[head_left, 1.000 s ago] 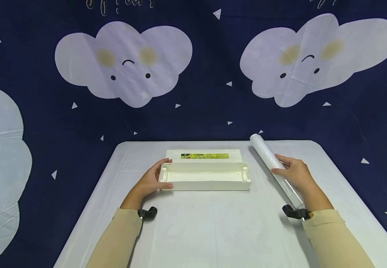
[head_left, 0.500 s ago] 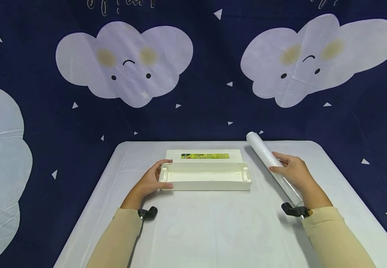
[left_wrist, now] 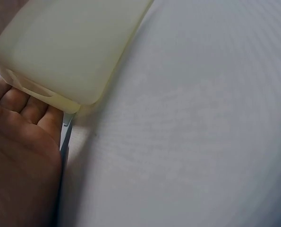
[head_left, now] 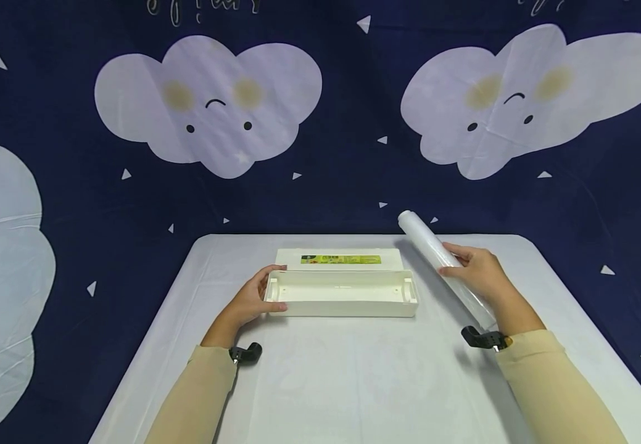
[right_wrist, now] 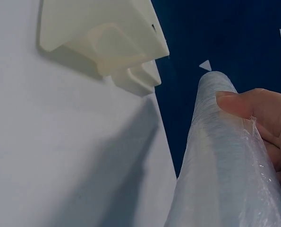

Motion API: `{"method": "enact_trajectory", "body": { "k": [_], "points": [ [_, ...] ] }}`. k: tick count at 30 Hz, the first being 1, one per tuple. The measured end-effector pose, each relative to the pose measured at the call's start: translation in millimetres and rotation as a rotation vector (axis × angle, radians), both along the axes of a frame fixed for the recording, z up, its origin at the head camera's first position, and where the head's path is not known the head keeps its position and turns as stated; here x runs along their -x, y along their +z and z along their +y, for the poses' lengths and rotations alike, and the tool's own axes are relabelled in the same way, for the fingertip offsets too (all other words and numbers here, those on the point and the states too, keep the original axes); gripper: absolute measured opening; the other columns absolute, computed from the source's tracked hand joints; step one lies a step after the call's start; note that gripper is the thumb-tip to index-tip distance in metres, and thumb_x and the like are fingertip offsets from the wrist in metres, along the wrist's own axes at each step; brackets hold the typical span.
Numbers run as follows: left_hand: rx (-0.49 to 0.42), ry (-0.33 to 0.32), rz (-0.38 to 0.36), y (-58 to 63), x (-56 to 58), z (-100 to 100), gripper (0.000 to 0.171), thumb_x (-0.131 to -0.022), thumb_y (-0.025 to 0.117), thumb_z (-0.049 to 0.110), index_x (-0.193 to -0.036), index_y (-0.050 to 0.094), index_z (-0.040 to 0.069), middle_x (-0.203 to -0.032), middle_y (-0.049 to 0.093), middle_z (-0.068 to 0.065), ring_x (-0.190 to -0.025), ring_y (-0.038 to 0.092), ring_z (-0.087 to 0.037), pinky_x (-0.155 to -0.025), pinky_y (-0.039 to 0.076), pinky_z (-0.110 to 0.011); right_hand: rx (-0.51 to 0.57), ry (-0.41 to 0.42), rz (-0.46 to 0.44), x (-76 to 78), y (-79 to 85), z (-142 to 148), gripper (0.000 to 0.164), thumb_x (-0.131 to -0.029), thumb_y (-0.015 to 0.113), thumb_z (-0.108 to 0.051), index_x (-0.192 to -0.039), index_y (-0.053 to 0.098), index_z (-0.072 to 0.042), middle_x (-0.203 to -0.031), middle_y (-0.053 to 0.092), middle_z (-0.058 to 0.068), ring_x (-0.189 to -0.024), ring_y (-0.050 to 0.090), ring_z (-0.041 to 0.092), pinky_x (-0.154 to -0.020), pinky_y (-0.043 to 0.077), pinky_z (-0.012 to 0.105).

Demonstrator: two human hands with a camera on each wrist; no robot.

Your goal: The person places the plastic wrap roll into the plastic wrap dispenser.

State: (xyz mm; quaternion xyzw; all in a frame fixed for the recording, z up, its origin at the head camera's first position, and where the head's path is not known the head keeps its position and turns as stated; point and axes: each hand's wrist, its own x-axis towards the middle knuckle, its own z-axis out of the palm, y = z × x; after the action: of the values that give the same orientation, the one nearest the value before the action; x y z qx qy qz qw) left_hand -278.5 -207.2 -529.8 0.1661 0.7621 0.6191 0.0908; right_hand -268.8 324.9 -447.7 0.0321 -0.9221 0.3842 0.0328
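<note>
Surface (head_left: 326, 376): white, cloth-like cover, faint creases, rounded far corners. Directly on it: off-white rectangular box (head_left: 348, 309), open side up, long side parallel to far edge. Lid (head_left: 289, 259) just behind box, yellow-green label (head_left: 341, 259) facing up. Can't tell if lid's hinged to box.

We see white box (head_left: 353, 308), long, open side up, flat on tabletop (head_left: 320, 382); white lid (head_left: 342, 267) just behind, bearing yellow-green label (head_left: 340, 259). To box's right we have roll (head_left: 432, 250): white, slim, glossy, apart from box, held slanting, far end raised, pointing leftward.
</note>
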Motion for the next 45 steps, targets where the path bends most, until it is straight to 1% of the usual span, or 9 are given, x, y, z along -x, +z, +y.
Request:
{"method": "enact_trajectory", "body": {
  "k": [6,9,12,14,19,25,31,38,45],
  "points": [
    [-0.019,-0.019,-0.002,-1.4,0.7,-1,0.1,-0.072,0.096,-0.002,-0.156,0.046,0.016,-0.149,0.055,-0.013,-0.125,0.058,-0.035,-0.104,0.048,-0.041,0.001,0.041,-0.002,5.4,5.7,-6,0.072,-0.089,0.087,-0.022,-0.152,0.056,-0.006,-0.137,0.062,0.024,-0.118,0.063,0.035,-0.089,0.053,0.047],
    [-0.025,-0.026,-0.007,-1.7,1.5,-1,0.101,-0.071,0.097,-0.001,-0.156,0.047,0.017,-0.147,0.056,-0.013,-0.124,0.059,-0.035,-0.102,0.05,-0.041,0.016,0.065,0.01,9.5,6.7,-7,0.071,-0.089,0.087,-0.021,-0.152,0.057,-0.006,-0.137,0.063,0.023,-0.117,0.064,0.034,-0.085,0.054,0.034],
    [-0.024,-0.033,-0.006,-1.4,2.2,0,0.101,-0.072,0.097,-0.001,-0.157,0.046,0.016,-0.149,0.055,-0.013,-0.126,0.057,-0.036,-0.105,0.048,-0.043,0.03,0.086,0.028,13.6,9.2,-10,0.071,-0.088,0.088,-0.02,-0.151,0.057,-0.004,-0.137,0.063,0.022,-0.118,0.063,0.033,-0.08,0.051,0.02],
    [-0.026,-0.035,-0.006,-1.3,2.8,0,0.1,-0.073,0.096,-0.001,-0.157,0.045,0.016,-0.15,0.054,-0.013,-0.127,0.057,-0.036,-0.105,0.048,-0.044,0.039,0.095,0.029,15.3,12.3,-12,0.071,-0.088,0.088,-0.018,-0.151,0.057,-0.004,-0.14,0.062,0.022,-0.12,0.062,0.032,-0.078,0.048,0.015],
    [-0.023,-0.025,-0.005,-1.0,2.7,1,0.1,-0.073,0.097,0.0,-0.157,0.046,0.018,-0.15,0.054,-0.01,-0.127,0.057,-0.033,-0.104,0.049,-0.04,0.068,0.138,0.01,17.6,19.8,-20,0.07,-0.088,0.087,-0.013,-0.151,0.057,-0.004,-0.145,0.058,0.021,-0.123,0.06,0.033,-0.08,0.047,0.013],
    [-0.03,-0.027,0.004,-2.8,2.9,2,0.099,-0.073,0.096,-0.001,-0.157,0.046,0.016,-0.15,0.054,-0.012,-0.126,0.057,-0.035,-0.103,0.049,-0.038,0.124,0.21,-0.002,19.6,19.9,-27,0.069,-0.086,0.087,-0.005,-0.149,0.058,-0.001,-0.141,0.061,0.023,-0.119,0.063,0.031,-0.081,0.05,0.014],
    [-0.044,-0.046,0.01,-4.9,3.3,2,0.099,-0.075,0.095,-0.002,-0.158,0.044,0.013,-0.152,0.051,-0.018,-0.127,0.055,-0.04,-0.104,0.049,-0.042,0.112,0.254,0.012,22.4,17.7,-31,0.07,-0.085,0.089,-0.006,-0.149,0.059,-0.002,-0.137,0.064,0.022,-0.111,0.064,0.029,-0.08,0.052,0.017],
    [-0.019,-0.018,0.008,-4.4,1.9,-2,0.098,-0.073,0.097,0.002,-0.155,0.047,0.017,-0.151,0.053,-0.009,-0.127,0.057,-0.034,-0.105,0.048,-0.043,0.09,0.321,-0.011,30.2,17.7,-42,0.072,-0.085,0.09,-0.009,-0.15,0.059,-0.006,-0.14,0.063,0.017,-0.115,0.064,0.029,-0.084,0.052,0.019],
    [-0.021,-0.02,0.012,-4.2,2.2,-2,0.098,-0.072,0.098,0.002,-0.155,0.047,0.018,-0.153,0.051,-0.007,-0.128,0.056,-0.034,-0.106,0.047,-0.043,0.048,0.371,-0.011,34.3,23.6,-59,0.071,-0.085,0.091,-0.01,-0.149,0.06,-0.009,-0.143,0.062,0.016,-0.12,0.064,0.029,-0.087,0.055,0.026]
  ]
}}
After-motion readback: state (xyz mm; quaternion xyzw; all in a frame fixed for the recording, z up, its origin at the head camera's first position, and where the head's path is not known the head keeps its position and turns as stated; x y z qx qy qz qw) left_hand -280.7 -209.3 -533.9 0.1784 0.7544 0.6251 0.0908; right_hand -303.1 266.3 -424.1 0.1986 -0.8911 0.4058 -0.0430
